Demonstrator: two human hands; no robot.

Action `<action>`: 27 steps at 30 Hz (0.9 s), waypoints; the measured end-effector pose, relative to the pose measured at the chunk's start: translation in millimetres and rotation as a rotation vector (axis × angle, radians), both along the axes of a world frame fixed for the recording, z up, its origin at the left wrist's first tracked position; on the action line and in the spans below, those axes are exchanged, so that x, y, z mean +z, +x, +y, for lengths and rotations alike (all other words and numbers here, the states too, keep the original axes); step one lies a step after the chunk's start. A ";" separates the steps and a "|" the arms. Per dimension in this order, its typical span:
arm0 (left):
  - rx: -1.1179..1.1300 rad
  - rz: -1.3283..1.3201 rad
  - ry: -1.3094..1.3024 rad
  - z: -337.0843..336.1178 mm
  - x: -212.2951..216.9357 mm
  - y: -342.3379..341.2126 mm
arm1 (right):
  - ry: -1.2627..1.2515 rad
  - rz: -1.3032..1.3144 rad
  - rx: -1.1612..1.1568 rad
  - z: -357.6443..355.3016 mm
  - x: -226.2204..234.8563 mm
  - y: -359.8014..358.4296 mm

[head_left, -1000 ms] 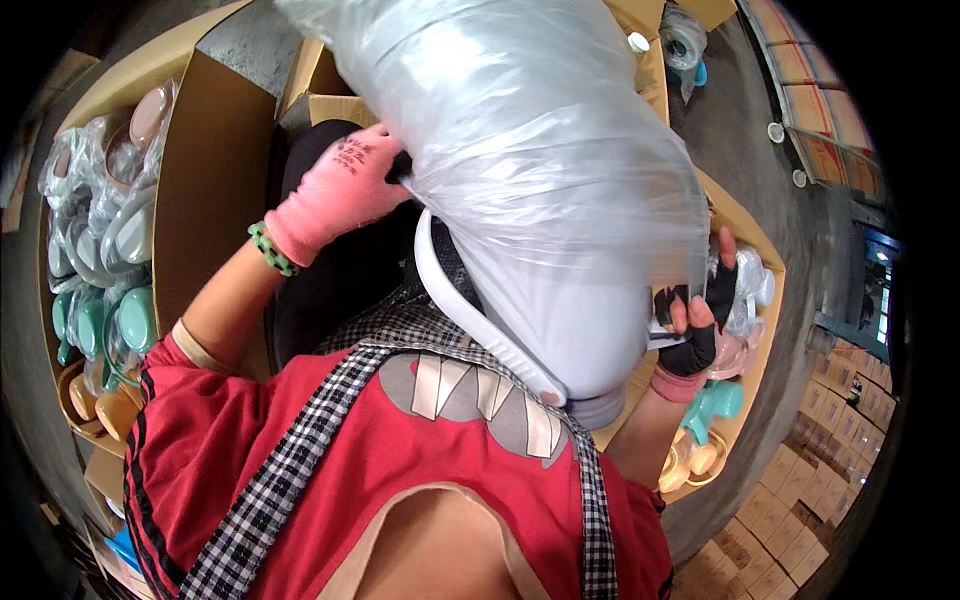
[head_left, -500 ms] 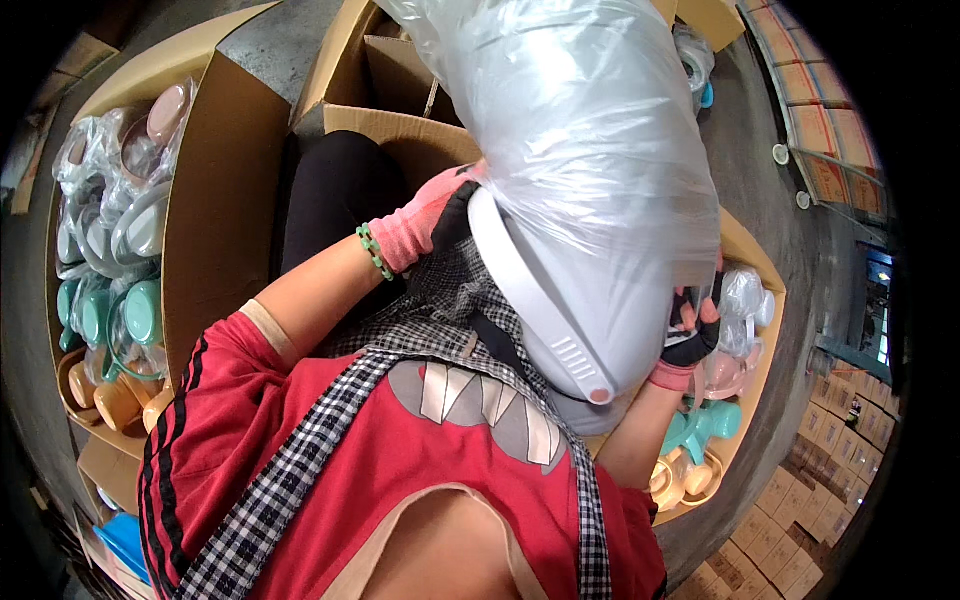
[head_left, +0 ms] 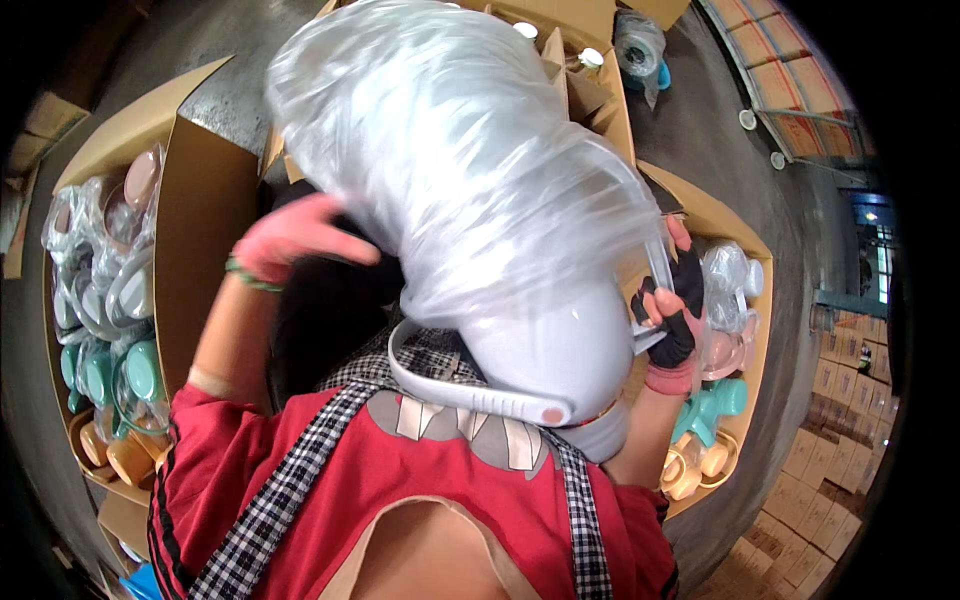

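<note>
Coral-pink knit covers the left hand (head_left: 310, 235), whose fingers and thumb stand apart at the near edge of a clear plastic bag (head_left: 450, 150); blur hides whether they touch the film. Black and pink fingerless glove on, the right hand (head_left: 675, 315) curls its fingers around a pale strip (head_left: 660, 265) at centre right, perhaps bag edge, perhaps part of the vessel; how firmly they grip, I cannot tell.

Between the hands, just right of centre, lies the pale grey plastic vessel (head_left: 555, 345), tilted across the lap, its far end inside the bag. Its hinged handle (head_left: 480, 395) arcs out bare below the film, against the checked apron (head_left: 285, 480).

Working the bag along the vessel seems the step in hand; on or off is unclear. Continuing would call for the left thumb and fingers closing on the film while the right hand steadies its side.

Farther out, a divided carton (head_left: 618, 130) sits at top centre behind the bag. One open carton (head_left: 205, 220) at left and another (head_left: 690, 205) at right hold pink, teal and orange plastic ware. Stacked boxes (head_left: 845, 390) fill the lower right.
</note>
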State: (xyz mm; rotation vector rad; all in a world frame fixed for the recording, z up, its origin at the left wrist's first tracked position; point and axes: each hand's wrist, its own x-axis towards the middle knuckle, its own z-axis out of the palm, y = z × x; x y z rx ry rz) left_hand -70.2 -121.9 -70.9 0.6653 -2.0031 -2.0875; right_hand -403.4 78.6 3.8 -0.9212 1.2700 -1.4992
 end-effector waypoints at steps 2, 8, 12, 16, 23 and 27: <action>0.192 0.436 0.481 -18.5 10.7 51.7 | 0.004 0.152 0.032 0.6 21.0 14.3; 0.985 0.239 -0.400 -35.9 39.6 14.7 | 0.114 0.432 0.251 -14.6 43.6 60.3; 0.842 0.041 -0.458 -48.4 27.1 15.4 | 0.144 0.433 0.145 -9.4 45.0 58.2; 1.236 0.286 -0.354 -83.7 13.9 64.6 | 0.211 0.426 0.049 10.0 29.1 32.7; 1.099 0.439 0.127 -80.0 -11.7 72.5 | 0.147 0.495 -0.013 13.3 34.9 54.4; 0.540 0.966 0.493 -95.9 -28.7 148.8 | -0.043 0.765 -0.017 19.2 46.6 67.4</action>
